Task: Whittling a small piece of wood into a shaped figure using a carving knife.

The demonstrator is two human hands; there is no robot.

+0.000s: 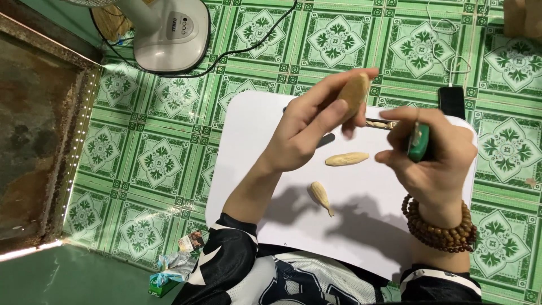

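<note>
A fan base (169,35) is seen on the green tiled floor (141,158) at upper left; wrappers (175,265) lie lower left. A white desk (248,141) is set over the floor. A tan wood piece (354,91) is held in the fingers of the left hand (307,127). Two carved pieces (346,159) (320,196) lie on the desk. A green-handled tool (419,144) is gripped by the right hand (435,155), beaded bracelet (440,231) at the wrist. A phone (451,101) lies beyond.

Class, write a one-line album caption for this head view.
Left hand holds a wooden piece; right hand grips a green-handled tool.
</note>
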